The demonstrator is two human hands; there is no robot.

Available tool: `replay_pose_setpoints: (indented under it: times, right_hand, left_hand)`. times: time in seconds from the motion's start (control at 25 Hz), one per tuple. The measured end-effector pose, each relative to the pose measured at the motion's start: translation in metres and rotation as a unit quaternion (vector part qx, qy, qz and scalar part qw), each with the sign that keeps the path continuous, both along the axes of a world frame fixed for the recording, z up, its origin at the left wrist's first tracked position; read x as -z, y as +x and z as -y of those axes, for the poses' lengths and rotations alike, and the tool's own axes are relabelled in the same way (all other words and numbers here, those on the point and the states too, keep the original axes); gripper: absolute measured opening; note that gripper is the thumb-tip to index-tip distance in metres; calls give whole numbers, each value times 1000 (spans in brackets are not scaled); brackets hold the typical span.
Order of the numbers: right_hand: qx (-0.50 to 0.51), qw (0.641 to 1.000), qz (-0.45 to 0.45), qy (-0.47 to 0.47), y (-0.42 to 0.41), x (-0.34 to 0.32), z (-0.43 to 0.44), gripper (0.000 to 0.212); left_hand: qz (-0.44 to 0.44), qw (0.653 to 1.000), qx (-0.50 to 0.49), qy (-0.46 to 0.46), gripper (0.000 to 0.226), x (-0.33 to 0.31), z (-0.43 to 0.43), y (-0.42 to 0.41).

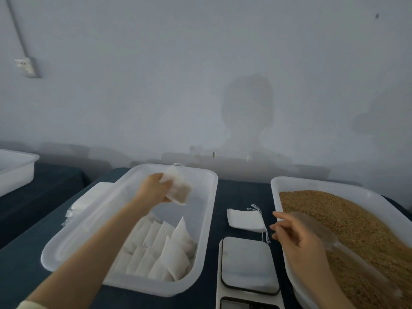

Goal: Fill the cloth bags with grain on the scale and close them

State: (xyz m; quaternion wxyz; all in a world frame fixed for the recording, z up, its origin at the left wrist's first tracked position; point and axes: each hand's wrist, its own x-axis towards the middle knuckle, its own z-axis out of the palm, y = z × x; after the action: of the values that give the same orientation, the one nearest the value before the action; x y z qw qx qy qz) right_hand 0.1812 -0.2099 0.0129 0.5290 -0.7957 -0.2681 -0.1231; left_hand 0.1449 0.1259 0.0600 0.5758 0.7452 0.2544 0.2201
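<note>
My left hand (pixel 156 188) grips a filled white cloth bag (pixel 178 189) above the far half of a white tray (pixel 207 221). Several filled bags (pixel 160 250) lie in rows in that tray's near half. An empty drawstring bag (pixel 244 219) lies flat on the dark table beyond the scale (pixel 248 262), whose platform is bare. My right hand (pixel 296 238) hovers with relaxed fingers between the scale and the grain tray (pixel 276 197), holding nothing. Brown grain (pixel 347 221) fills that tray, and a translucent scoop (pixel 325 233) rests in it.
A stack of empty white bags (pixel 84 205) lies left of the middle tray. Another white tray (pixel 15 170) stands at the far left on a separate surface. A pale wall rises right behind the table.
</note>
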Motion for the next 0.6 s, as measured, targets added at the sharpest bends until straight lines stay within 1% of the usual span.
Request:
replay_pose_setpoints:
  times: [0.04,0.12,0.16,0.2,0.24,0.32,0.4,0.44,0.48,0.6]
  right_hand:
    - [4,1000,-3,-2,1,0,0,35]
    - [10,1000,-12,-1,0,-1,0,32]
    - [12,1000,-14,0,0,-1,0,33]
    - [16,1000,-14,1,0,-2,1,34]
    - [18,1000,-13,0,0,-3,1,35]
    - [20,1000,-9,-2,0,-3,1,34]
    - [19,1000,-6,-6,0,-2,1,33]
    - [20,1000,-6,-8,0,-2,1,33]
    - [22,1000,-6,-8,0,-2,1,34]
    - [25,1000,-9,-6,-1,-4,1,39]
  left_hand:
    - [-30,999,-15,2,12,9,-16,-4]
    - [-145,989,-16,33,13,33,-40,-13]
    - [-194,980,-11,35,14,44,-47,-19]
    - [-222,975,-5,19,16,52,-52,-23]
    - [-228,974,-4,-10,16,57,-57,-26]
    - [-210,976,5,-57,15,60,-62,-29]
    - [-214,974,28,-66,13,56,-58,-26]
    - [-232,971,37,-49,13,54,-53,-22]
    - [-261,964,44,-11,12,53,-49,-18]
    - [-364,919,59,137,10,47,-42,-12]
